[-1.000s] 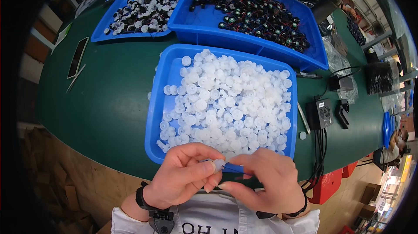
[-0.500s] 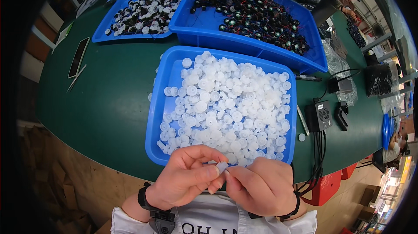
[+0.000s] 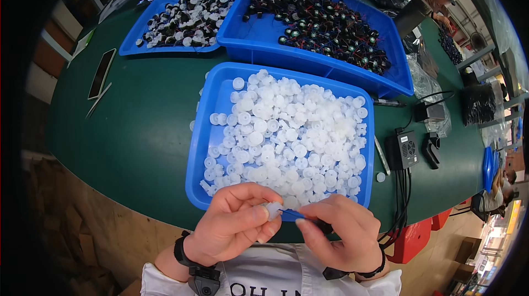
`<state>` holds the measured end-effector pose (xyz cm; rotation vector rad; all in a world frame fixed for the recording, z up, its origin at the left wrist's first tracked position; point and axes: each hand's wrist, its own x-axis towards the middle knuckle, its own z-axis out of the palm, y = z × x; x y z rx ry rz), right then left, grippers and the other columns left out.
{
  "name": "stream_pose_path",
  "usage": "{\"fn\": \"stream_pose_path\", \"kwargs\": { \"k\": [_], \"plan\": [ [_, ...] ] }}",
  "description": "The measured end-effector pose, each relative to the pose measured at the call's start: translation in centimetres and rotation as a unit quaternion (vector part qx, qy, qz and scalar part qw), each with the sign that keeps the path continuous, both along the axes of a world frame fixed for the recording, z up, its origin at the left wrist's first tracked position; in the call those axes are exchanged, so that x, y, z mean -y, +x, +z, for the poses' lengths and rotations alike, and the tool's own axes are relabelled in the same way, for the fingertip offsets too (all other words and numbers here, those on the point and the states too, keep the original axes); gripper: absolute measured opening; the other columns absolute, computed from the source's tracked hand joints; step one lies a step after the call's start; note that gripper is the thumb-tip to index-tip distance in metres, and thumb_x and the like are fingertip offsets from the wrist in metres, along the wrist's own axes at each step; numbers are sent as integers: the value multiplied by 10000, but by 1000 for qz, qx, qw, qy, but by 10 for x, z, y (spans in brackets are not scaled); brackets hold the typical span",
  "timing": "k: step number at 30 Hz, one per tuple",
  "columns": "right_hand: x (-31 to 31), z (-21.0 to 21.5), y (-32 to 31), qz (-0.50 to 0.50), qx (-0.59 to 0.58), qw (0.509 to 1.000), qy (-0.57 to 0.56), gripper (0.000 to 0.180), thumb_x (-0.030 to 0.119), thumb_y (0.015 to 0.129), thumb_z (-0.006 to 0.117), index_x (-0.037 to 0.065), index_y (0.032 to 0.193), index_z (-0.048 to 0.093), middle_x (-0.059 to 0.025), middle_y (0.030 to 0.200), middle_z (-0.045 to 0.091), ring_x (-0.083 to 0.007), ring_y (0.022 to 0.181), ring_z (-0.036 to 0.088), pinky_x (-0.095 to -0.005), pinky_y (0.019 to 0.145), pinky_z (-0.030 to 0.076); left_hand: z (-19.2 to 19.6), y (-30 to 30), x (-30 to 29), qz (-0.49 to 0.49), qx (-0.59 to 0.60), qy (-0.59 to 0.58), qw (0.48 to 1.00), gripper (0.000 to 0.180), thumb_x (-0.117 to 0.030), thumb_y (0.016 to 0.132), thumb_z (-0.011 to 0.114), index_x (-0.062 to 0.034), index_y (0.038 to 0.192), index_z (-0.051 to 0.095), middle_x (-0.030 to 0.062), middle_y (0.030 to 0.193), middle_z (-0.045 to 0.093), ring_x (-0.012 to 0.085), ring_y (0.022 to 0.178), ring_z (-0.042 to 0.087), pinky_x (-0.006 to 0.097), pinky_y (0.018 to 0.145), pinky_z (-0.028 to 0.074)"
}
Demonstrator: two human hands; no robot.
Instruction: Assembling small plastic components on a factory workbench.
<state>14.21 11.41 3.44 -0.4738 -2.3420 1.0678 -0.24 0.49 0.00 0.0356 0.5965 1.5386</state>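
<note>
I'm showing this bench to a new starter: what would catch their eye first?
Probably the blue plastic tray heaped with small white translucent plastic caps, at the middle of the green table. Just below it, the left hand pinches one white cap while the right hand holds a small blue-tipped tool against it. Behind lies a larger blue tray of dark round wired parts.

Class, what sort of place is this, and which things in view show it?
Probably a small-parts assembly workshop: blue trays heaped with white plastic caps, another tray of wired black components, all on a green workbench.
</note>
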Motion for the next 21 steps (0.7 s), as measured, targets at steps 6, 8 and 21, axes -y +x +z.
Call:
{"fn": "stream_pose_path", "kwargs": {
  "k": [6,8,21],
  "plan": [
    [2,-3,-5,-7,-48,998,38,157,-46,667,638,-32,809,574,-81,633,525,-197,502,516,-277,429,415,1,0,0,-6,10,2,1000,211,-44,815,534,39,1009,528,131,917,530,142,667,486,225,569,409],
    [2,-3,-7,0,-64,998,23,154,-49,666,636,-31,805,572,-77,627,522,-196,496,515,-279,427,414,-5,-1,2,-6,38,21,999,226,4,837,507,48,1058,522,109,834,572,176,704,528,253,582,425],
    [1,-3,-8,18,-22,998,61,147,-21,665,654,-17,789,575,-60,614,494,-164,455,477,-269,367,353,-8,-3,3,-24,27,42,998,242,51,809,509,54,1051,517,131,858,567,176,683,528,265,597,429]
  ]
}}
